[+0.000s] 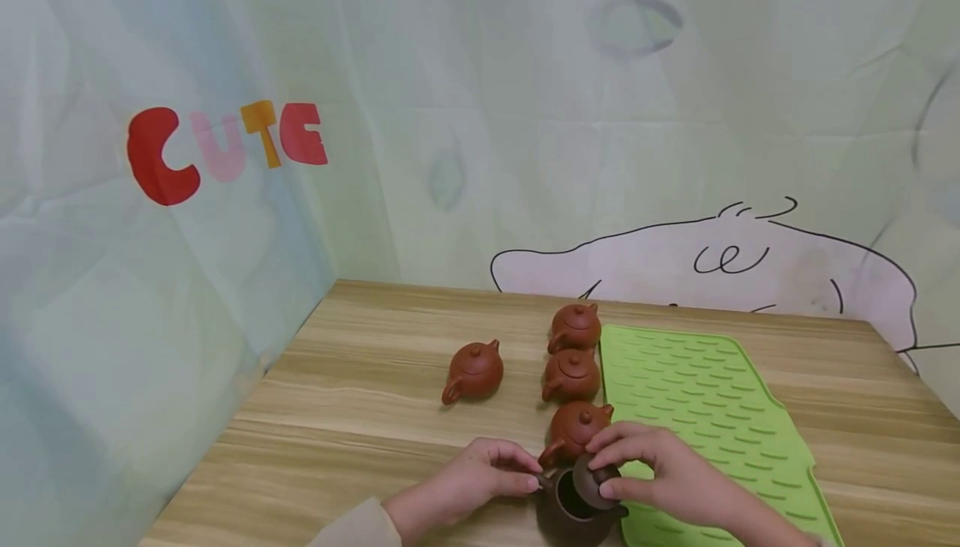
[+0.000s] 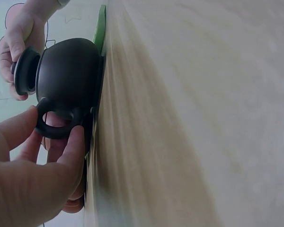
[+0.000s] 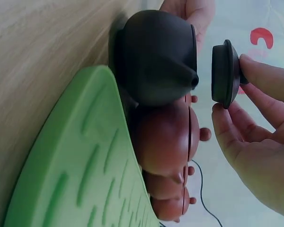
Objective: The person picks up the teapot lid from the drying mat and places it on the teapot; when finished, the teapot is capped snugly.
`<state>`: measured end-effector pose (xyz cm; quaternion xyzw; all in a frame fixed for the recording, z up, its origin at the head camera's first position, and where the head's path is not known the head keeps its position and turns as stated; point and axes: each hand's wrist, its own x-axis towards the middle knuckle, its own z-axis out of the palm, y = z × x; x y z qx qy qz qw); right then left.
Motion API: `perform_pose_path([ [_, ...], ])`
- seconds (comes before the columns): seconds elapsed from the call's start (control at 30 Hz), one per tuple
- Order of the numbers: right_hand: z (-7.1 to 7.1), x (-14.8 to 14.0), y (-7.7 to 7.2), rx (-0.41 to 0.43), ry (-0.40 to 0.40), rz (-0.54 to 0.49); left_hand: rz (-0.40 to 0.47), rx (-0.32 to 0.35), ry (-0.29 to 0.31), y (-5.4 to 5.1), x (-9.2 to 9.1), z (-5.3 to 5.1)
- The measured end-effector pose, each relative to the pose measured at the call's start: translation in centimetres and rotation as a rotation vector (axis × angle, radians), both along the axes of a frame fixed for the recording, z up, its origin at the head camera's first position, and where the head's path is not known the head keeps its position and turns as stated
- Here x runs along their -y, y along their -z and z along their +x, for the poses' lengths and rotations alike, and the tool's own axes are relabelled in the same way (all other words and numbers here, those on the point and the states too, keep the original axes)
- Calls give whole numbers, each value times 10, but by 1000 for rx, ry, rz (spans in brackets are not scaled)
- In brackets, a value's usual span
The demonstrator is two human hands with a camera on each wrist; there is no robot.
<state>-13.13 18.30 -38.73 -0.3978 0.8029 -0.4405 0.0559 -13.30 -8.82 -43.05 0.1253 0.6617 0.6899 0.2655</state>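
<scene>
A dark brown teapot stands on the table at the near edge of the head view, its mouth uncovered. My left hand pinches its loop handle between thumb and fingers. In my right hand is the teapot's lid, gripped by the knob and tilted. The right wrist view shows a gap between lid and rim. Just behind the dark pot sits a reddish-brown teapot with its lid on, close to my right fingertips.
Two more reddish-brown teapots, a middle one and a far one, continue the row along the left edge of a green ridged mat. Another reddish-brown teapot stands apart to the left. A printed cloth hangs behind the wooden table.
</scene>
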Motion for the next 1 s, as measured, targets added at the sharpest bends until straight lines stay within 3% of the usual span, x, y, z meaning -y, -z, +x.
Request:
perform_pose_path([
  [0.37,-1,12,5,64,-68,-19,-7,1,17,-1,0,-1],
  [1.0,-2,18,9,73,-50,53,10,4,19,-1,0,-1],
])
